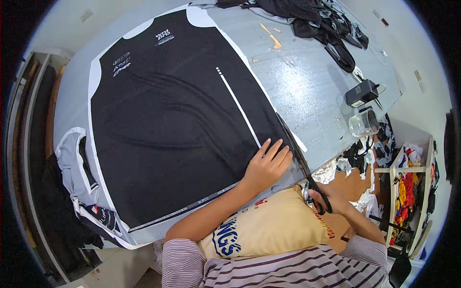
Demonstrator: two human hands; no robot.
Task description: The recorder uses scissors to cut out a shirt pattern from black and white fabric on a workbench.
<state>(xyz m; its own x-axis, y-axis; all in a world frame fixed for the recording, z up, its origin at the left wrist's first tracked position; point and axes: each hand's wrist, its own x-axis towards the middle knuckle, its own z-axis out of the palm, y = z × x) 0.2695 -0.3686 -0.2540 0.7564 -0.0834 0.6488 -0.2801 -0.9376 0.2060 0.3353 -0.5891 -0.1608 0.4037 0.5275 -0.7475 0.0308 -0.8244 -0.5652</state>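
Observation:
A large black shirt panel (163,110) with white borders lies spread over the table in front of me. My left hand (269,165) rests flat on its lower right part, fingers stretched out and slightly apart. Beside that corner, at the table's near edge, my right hand (333,198) is closed round the black handles of a pair of scissors (325,202). A dark narrow strip (298,158) runs along the panel's right edge down toward the scissors. Where the blades meet the cloth I cannot make out.
A cream printed cushion or bag (269,223) lies against my body. Grey-white cut cloth (79,165) hangs at the table's left. To the right are a black power adapter (361,93), a clear glass (364,123), dark scraps (319,21) and a shelf (408,169) of coloured cloth.

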